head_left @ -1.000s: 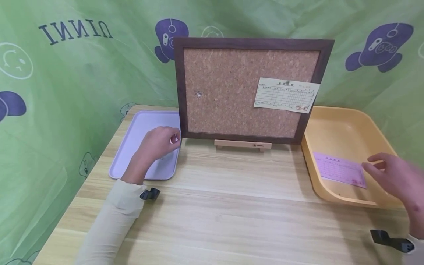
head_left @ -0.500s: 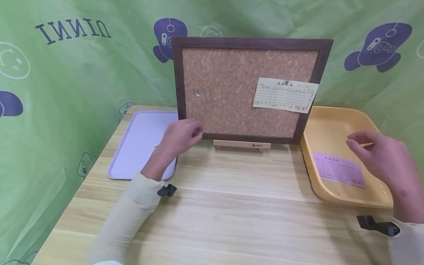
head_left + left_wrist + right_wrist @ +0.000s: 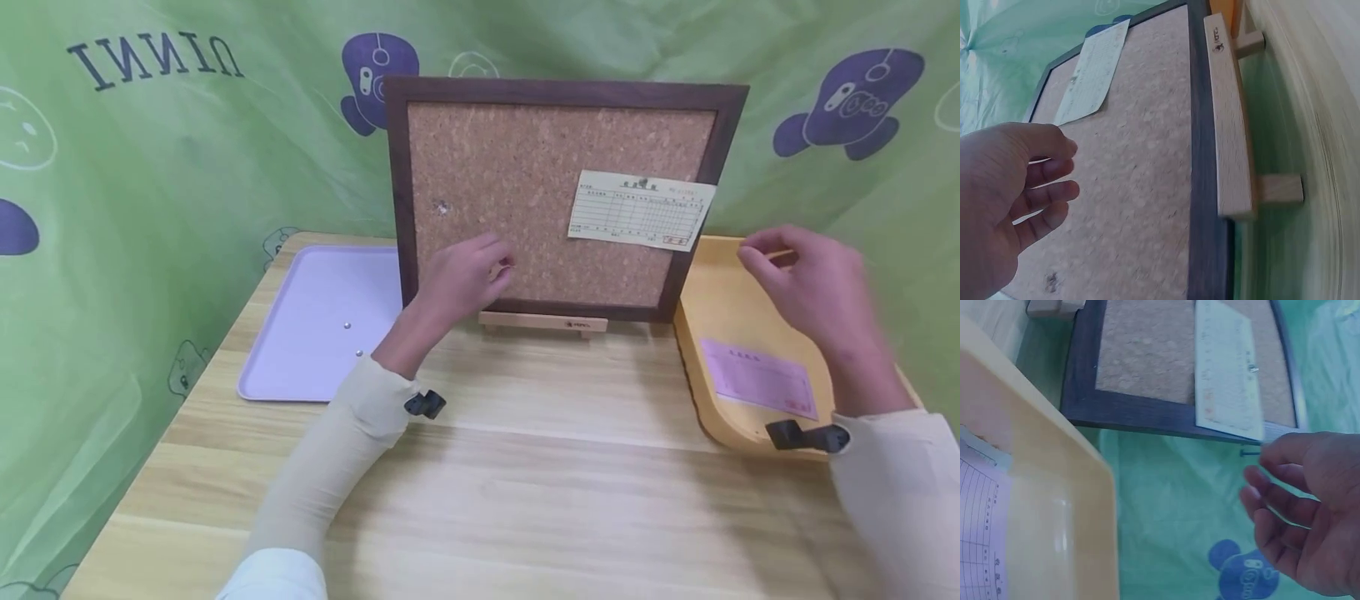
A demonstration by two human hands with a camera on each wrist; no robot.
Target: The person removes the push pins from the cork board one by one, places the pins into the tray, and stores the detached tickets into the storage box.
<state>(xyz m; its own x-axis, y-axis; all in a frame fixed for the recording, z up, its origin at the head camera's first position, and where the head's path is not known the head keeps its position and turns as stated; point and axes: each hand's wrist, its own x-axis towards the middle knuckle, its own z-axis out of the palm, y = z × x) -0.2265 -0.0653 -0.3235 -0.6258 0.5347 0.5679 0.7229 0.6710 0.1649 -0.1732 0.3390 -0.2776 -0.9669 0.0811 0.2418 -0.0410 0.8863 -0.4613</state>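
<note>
A dark-framed cork board [image 3: 491, 175] stands upright on a wooden stand [image 3: 543, 322]. One pale green printed form [image 3: 637, 212] hangs at its right side under a tack [image 3: 642, 183]. My left hand [image 3: 461, 279] hovers in front of the board's lower middle, its fingers loosely bent; no object shows in it. Beyond the board's right edge, my right hand [image 3: 817, 287] is raised over the yellow tray [image 3: 780, 308]. Its fingers are bent too, with no object visible among them. From the right wrist view, its fingertips [image 3: 1272, 453] lie close to the form's corner.
A lilac tray [image 3: 300, 333] stands left of the board, with small silvery tacks [image 3: 347, 326] on it. Inside the yellow tray lies a pink printed form [image 3: 759, 379]. The cork bears a small pale mark [image 3: 441, 207] at left. Green printed cloth [image 3: 187, 167] hangs behind the table.
My left hand has moved right from over the lilac tray to the board's front, uncovering tacks. My right hand has risen from beside the pink form and moved left towards the board.
</note>
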